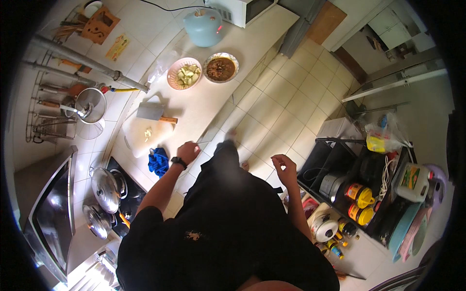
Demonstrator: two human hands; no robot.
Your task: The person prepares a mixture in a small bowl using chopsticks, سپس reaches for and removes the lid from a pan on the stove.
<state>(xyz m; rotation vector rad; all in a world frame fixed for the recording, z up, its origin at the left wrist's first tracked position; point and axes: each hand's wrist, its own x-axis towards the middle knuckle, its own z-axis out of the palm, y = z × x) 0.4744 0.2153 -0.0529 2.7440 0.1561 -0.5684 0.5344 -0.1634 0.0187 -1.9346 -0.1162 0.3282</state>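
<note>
My left hand (188,152), with a dark watch on the wrist, hangs by the counter's front edge. No held object shows, but its curled fingers are blurred. My right hand (285,167) is over the floor with its fingers loosely bent, apart and empty. Nearest the left hand, a crumpled blue cloth (158,162) lies on the counter (204,105). Beyond it, pale chopped pieces (147,134) rest on a white cutting board (133,140). A cleaver (150,111) with a wooden handle lies across the board's far end.
Farther along stand a pink basket (171,74) of cut vegetables, a bowl of brown sauced food (221,68) and a light-blue cooker (204,29). Lidded pans (105,189) sit on the stove at left. A black shelf rack (338,149) with jars (358,194) stands at right.
</note>
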